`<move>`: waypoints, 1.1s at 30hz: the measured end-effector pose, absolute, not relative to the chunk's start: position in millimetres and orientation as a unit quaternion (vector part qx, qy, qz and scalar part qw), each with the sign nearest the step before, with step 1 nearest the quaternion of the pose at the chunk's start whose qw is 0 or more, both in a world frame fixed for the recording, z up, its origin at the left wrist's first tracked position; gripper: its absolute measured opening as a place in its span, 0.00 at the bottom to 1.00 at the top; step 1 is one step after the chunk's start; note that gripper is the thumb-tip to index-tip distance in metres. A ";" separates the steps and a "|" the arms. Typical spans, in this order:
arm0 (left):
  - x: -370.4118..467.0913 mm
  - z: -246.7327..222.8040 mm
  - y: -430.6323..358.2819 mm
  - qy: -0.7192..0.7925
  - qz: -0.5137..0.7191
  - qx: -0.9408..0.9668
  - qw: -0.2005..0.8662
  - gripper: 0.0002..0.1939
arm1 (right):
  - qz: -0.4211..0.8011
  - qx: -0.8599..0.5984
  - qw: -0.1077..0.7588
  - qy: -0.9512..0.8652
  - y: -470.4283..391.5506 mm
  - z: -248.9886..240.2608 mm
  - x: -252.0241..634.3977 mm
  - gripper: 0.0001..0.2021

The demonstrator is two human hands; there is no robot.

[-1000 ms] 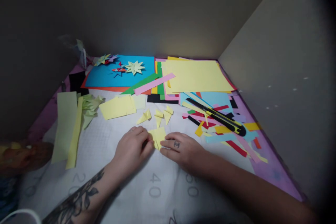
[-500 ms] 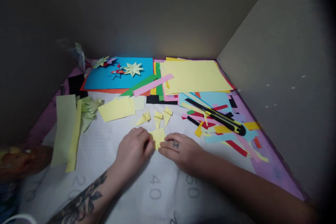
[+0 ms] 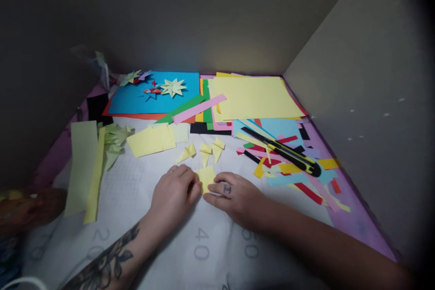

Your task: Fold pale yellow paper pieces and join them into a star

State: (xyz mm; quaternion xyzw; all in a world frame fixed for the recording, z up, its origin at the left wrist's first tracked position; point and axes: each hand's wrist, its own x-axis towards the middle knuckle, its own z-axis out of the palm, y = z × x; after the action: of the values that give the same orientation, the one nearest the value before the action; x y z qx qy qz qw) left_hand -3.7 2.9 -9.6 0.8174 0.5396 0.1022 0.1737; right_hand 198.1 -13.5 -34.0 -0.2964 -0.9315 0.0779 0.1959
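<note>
A small piece of yellow paper (image 3: 206, 177) lies flat on the white sheet between my hands. My left hand (image 3: 175, 191) has its fingers curled, with thumb and forefinger closed at the paper's left edge. From the other side, my right hand (image 3: 234, 197) presses its fingertips onto the right and lower part of the paper, hiding that edge. Just beyond are several folded yellow paper pieces (image 3: 205, 152). Farther left, yellow paper rectangles (image 3: 149, 140) overlap one another.
A black and yellow utility knife (image 3: 288, 154) rests on coloured paper strips (image 3: 302, 190) at right. Paper stars (image 3: 173, 87) sit on a blue sheet (image 3: 132, 104) at the back, beside large yellow sheets (image 3: 254, 99). Pale strips (image 3: 81, 163) and folded pieces (image 3: 115, 138) lie left. Walls (image 3: 367, 77) border the table.
My right fingertips have shifted slightly over the yellow paper. The left hand stays at its edge, and the whole view has moved a little.
</note>
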 end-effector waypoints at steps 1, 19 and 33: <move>-3.8 -9.5 3.0 0.539 0.100 0.818 0.172 0.08 | 0.079 -0.297 0.191 -0.932 -13.4 -33.6 197.9 0.11; -15.3 -15.9 7.9 0.566 0.191 0.773 0.216 0.06 | 0.092 -0.340 0.113 -0.929 -11.9 -26.7 183.5 0.24; -21.1 -16.9 -3.4 0.505 0.241 0.788 0.258 0.09 | 0.211 -0.325 0.211 -0.897 -2.3 -25.0 187.4 0.14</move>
State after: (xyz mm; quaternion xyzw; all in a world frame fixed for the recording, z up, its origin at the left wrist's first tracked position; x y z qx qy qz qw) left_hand -21.1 -3.4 -16.9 0.7877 0.5052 0.2408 0.2576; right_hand 187.4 -2.3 -25.0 -0.3250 -0.8974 0.2111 0.2107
